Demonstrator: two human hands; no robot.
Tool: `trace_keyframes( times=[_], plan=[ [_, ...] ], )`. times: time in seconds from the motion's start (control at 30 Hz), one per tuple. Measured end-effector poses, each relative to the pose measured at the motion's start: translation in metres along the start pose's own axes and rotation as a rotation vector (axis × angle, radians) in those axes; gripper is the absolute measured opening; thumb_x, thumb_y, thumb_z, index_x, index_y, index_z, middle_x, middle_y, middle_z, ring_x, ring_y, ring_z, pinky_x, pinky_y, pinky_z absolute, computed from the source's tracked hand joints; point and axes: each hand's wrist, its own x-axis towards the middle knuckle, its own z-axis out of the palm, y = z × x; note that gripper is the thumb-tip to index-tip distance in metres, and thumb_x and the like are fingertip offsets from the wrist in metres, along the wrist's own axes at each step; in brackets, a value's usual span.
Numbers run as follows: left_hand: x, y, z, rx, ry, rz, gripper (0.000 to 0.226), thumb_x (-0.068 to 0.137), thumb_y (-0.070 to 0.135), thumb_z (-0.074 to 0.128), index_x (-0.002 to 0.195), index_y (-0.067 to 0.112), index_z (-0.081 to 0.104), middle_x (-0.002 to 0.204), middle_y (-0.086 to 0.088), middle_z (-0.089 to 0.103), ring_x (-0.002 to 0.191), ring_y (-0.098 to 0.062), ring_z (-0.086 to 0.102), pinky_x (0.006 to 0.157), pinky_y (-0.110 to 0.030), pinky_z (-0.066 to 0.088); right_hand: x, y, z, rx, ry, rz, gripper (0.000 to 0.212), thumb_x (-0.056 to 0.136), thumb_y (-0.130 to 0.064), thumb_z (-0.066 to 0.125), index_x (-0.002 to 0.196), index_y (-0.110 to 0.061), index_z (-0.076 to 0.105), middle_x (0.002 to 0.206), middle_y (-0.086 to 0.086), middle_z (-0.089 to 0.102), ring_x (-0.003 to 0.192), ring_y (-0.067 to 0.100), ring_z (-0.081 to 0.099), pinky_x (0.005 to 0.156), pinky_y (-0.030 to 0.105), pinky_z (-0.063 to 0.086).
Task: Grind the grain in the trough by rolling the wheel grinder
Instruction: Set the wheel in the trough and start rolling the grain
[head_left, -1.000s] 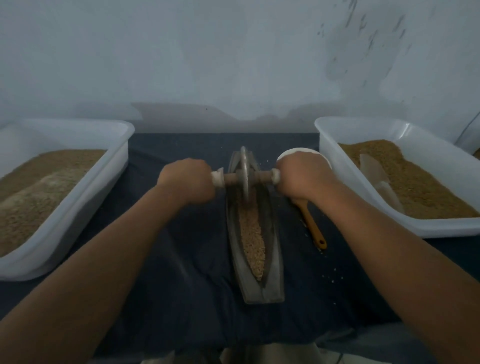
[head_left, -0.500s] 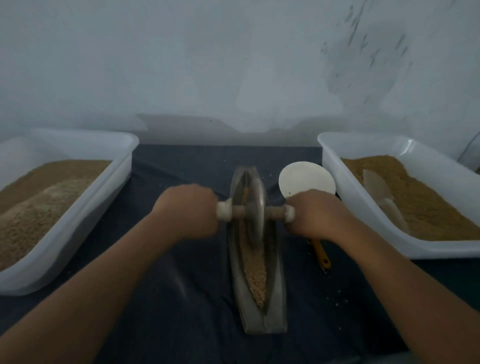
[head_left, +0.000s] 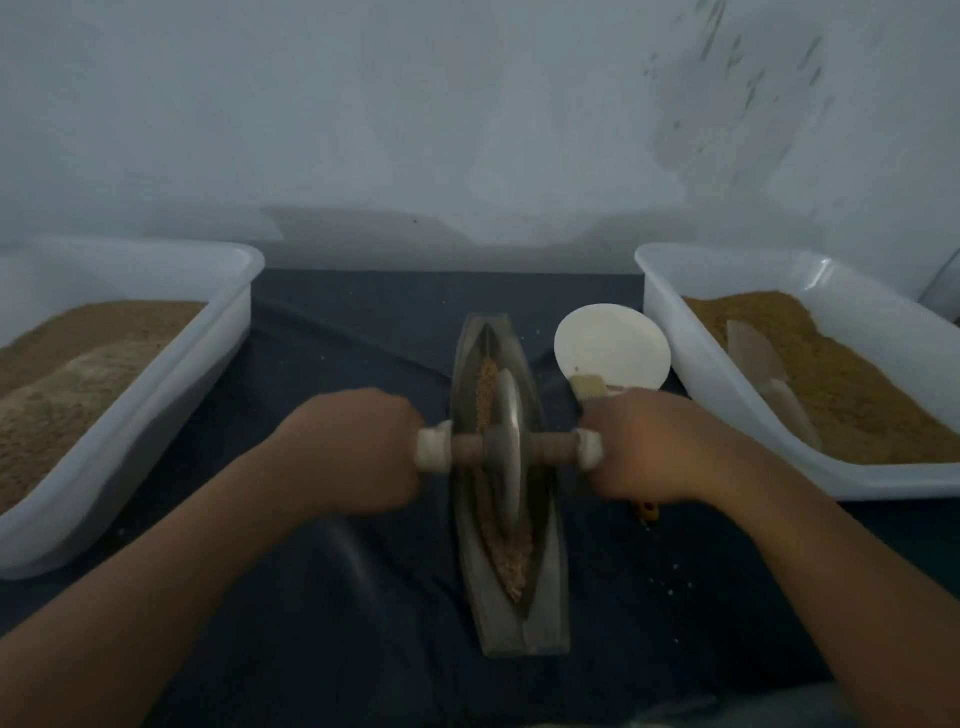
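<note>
In the head view, the trough (head_left: 524, 623) lies in the middle of the dark-clothed desk (head_left: 363, 597), its long axis running from 12 o'clock to 6 o'clock, the near end closest to the person. The wheel grinder (head_left: 509, 457) stands upright in the groove at about mid-length, its wooden axle crossing the trough from 9 to 3 o'clock. The left hand (head_left: 358, 452) is curled in a fist round the 9 o'clock end of the axle, and the right hand (head_left: 649, 447) grips the 3 o'clock end the same way. The two hands are level and equally near the wheel. Grain (head_left: 488, 384) shows in the groove at 12 o'clock of the wheel and again at 6 o'clock of it, down toward the near tip. Any next roll would therefore have to run straight along that 12-to-6 line, with both hands pushing evenly so the disc does not climb a wall of the groove. A white tub (head_left: 228, 332) of brown meal sits at 9 o'clock, and another tub (head_left: 670, 312) at 3 o'clock. A white scoop (head_left: 608, 343) lies just beyond the right hand.
</note>
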Motion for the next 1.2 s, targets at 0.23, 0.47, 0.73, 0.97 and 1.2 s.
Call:
trace_keyframes(
  times=[0.23, 0.47, 0.73, 0.97, 1.2],
  plan=[
    [0.071, -0.004, -0.033, 0.051, 0.16, -0.124, 0.023, 0.081, 0.045, 0.064, 0.081, 0.023, 0.057, 0.078, 0.004, 0.055, 0.081, -0.028, 0.065, 0.072, -0.037, 0.053, 0.083, 0.002, -0.01, -0.055, 0.276, 0.193, 0.022, 0.094, -0.038, 0.067, 0.076, -0.026, 0.062, 0.081, -0.003, 0.064, 0.083, 0.02, 0.064, 0.08, 0.038, 0.051],
    [-0.007, -0.005, 0.003, -0.11, -0.1, 0.056, 0.022, 0.059, 0.043, 0.056, 0.062, 0.022, 0.058, 0.052, 0.008, 0.057, 0.048, -0.003, 0.055, 0.045, -0.023, 0.04, -0.009, 0.0, 0.008, -0.077, 0.056, -0.009, 0.017, 0.088, -0.042, 0.064, 0.075, -0.032, 0.062, 0.069, -0.009, 0.063, 0.06, 0.003, 0.058, 0.051, 0.023, 0.037],
    [0.075, -0.013, -0.018, -0.06, 0.114, -0.172, 0.025, 0.077, 0.044, 0.064, 0.073, 0.02, 0.056, 0.077, 0.003, 0.062, 0.072, -0.025, 0.063, 0.07, -0.036, 0.053, 0.078, -0.005, -0.017, -0.156, 0.343, 0.147, 0.029, 0.091, -0.024, 0.062, 0.067, -0.023, 0.047, 0.071, -0.003, 0.053, 0.066, 0.016, 0.055, 0.058, 0.028, 0.035],
    [-0.006, -0.006, 0.01, -0.036, 0.069, 0.04, 0.021, 0.065, 0.046, 0.058, 0.064, 0.026, 0.054, 0.057, 0.01, 0.054, 0.052, -0.005, 0.052, 0.047, -0.023, 0.037, -0.005, -0.002, -0.002, -0.039, -0.03, -0.024, 0.016, 0.086, -0.032, 0.069, 0.072, -0.03, 0.064, 0.07, -0.005, 0.065, 0.061, 0.006, 0.062, 0.053, 0.022, 0.04],
    [0.043, -0.004, -0.005, 0.042, 0.171, -0.076, 0.027, 0.077, 0.048, 0.059, 0.068, 0.024, 0.052, 0.072, 0.007, 0.06, 0.068, -0.023, 0.061, 0.062, -0.032, 0.046, 0.041, 0.001, -0.002, -0.06, 0.2, 0.082, 0.017, 0.088, -0.037, 0.066, 0.074, -0.029, 0.062, 0.074, -0.006, 0.063, 0.069, 0.012, 0.06, 0.068, 0.036, 0.054]
  ],
)
